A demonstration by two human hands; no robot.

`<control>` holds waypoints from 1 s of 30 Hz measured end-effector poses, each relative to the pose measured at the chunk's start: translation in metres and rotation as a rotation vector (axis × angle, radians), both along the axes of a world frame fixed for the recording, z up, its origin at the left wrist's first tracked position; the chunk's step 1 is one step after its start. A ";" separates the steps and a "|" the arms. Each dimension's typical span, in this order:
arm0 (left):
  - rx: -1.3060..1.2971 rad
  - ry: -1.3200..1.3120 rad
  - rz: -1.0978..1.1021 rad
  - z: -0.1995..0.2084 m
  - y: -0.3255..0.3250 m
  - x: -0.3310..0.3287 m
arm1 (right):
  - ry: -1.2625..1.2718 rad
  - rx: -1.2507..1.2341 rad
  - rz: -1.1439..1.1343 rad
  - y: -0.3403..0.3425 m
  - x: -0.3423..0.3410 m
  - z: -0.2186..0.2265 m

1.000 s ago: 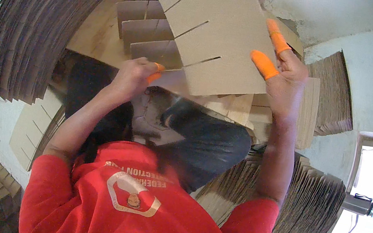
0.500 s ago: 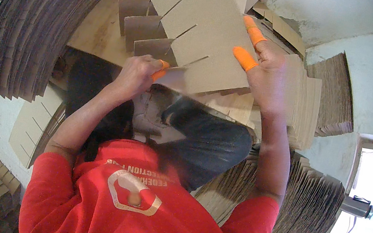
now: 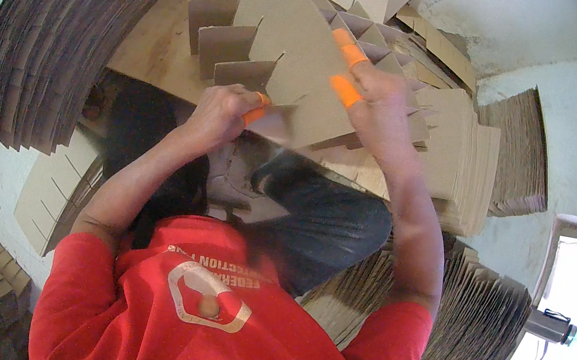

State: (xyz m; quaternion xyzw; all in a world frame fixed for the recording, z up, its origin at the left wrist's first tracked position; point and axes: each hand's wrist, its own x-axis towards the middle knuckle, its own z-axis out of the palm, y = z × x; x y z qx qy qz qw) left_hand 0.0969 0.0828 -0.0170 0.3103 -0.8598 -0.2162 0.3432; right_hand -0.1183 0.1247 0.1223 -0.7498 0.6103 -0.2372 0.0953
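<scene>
A slotted card (image 3: 281, 41) is held up in front of the chest, between the two hands, above the lap. Its long axis runs diagonally, from the low near corner at the left hand (image 3: 220, 111) up and away toward the top of the view, with the slots opening toward the left edge. The left hand is closed on the lower left corner, an orange-capped fingertip (image 3: 256, 110) pinching the card edge just beside a slot. The right hand (image 3: 380, 111) lies flat against the right face of the card, higher up, its two orange-capped fingers (image 3: 344, 90) spread and pressed on the surface rather than wrapped round it. The hands are thus apart, one at each side of the card, the left the lower and nearer to the body.

Three shorter slotted strips (image 3: 227, 44) stand in the card's slots on the left side, just above the left hand, so the left hand is the nearer to them. Behind the card, an assembled divider grid (image 3: 373, 41) rests on a stack of flat cards (image 3: 453, 154). Bundles of cardboard (image 3: 62, 28) are stacked at the left and lower right.
</scene>
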 end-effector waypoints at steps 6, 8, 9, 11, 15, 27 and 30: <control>-0.057 0.001 -0.036 -0.007 -0.003 -0.004 | 0.157 0.226 0.196 -0.001 0.000 -0.084; -0.041 -0.005 -0.030 -0.003 -0.002 -0.004 | 0.303 0.385 0.252 0.002 0.007 -0.085; -0.031 -0.008 -0.022 -0.001 0.000 -0.004 | 0.348 0.430 0.243 -0.001 0.010 -0.079; -0.084 -0.048 0.001 -0.007 -0.002 -0.004 | 0.430 0.519 0.218 -0.005 0.015 -0.063; -0.140 -0.015 0.051 -0.002 -0.016 -0.010 | 0.380 0.436 0.334 -0.017 0.011 -0.036; -0.300 -0.450 -0.013 0.031 -0.031 -0.024 | 0.552 -0.216 -0.488 -0.156 -0.153 -0.092; -0.490 -0.638 0.036 0.030 -0.070 -0.029 | 0.598 0.101 -0.449 -0.160 -0.169 -0.097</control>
